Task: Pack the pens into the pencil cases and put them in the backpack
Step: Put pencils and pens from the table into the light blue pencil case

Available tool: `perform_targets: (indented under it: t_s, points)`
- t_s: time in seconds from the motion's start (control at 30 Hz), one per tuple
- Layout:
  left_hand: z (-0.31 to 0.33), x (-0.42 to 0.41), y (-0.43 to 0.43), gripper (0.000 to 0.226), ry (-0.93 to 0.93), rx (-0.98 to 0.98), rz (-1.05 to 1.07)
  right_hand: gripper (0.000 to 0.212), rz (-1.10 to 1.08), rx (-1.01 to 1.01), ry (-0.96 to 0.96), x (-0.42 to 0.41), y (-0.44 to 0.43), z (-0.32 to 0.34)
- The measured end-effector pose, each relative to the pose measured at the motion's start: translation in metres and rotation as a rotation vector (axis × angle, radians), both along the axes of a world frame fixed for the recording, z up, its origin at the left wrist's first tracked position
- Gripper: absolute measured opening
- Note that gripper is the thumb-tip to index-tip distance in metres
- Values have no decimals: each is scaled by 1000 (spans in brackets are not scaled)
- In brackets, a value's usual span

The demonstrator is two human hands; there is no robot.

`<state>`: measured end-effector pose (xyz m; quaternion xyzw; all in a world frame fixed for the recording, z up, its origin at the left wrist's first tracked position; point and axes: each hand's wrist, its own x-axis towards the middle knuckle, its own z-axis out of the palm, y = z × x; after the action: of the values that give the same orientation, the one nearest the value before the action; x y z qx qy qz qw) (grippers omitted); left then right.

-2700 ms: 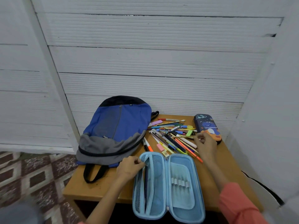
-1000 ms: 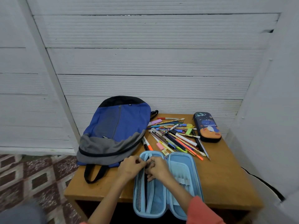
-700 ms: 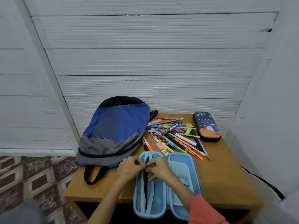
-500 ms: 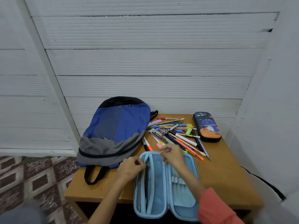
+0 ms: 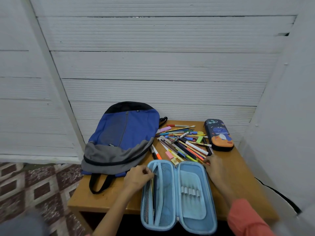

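Along the left edge of the wooden table lay the blue-and-grey fabric backpack, with the open light-blue pencil case at the near edge. Left hand pinched its mesh pocket open; right hand curled fingers among loose coloured pens mid-table, grip unclear. Case-filling was in hand; next needed one pen pinched free.

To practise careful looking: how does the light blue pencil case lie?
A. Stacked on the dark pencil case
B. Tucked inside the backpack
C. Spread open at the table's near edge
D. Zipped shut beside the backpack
C: the light blue pencil case lies spread open at the near edge of the table, with both inner halves showing.
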<state>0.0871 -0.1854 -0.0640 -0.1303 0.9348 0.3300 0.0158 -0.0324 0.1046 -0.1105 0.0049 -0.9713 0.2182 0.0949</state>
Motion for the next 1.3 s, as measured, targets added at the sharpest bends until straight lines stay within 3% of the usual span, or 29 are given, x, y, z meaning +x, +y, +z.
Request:
perform_targets:
  t_s: [0.1,0.23,0.43,0.63,0.7,0.9,1.07,1.3]
  points:
    - [-1,-1,-1,14,-2,3,0,5,-4,18,9,1,-2,2]
    - [-1,-1,-1,13,0,9,-1,9,-36,-124,18,2,-1,10]
    - [-2,-3,-2,14,-4,12,0,5,-53,-679,133,9,-6,41]
    - [-2,-2,-3,15,0,28,1,17,-43,-1100,378,8,-28,84]
    - [-2,-3,-3,15,-1,27,2,20,-15,-1241,383,14,-38,96]
    - [-2,-2,-3,16,-3,30,0,17,76,-1373,50,35,-77,95]
    - [-2,-2,-3,14,-12,40,-4,14,121,-1243,-287,53,-111,62]
    - [1,-2,0,19,-21,-18,5,20,243,-1039,-573,72,-142,36]
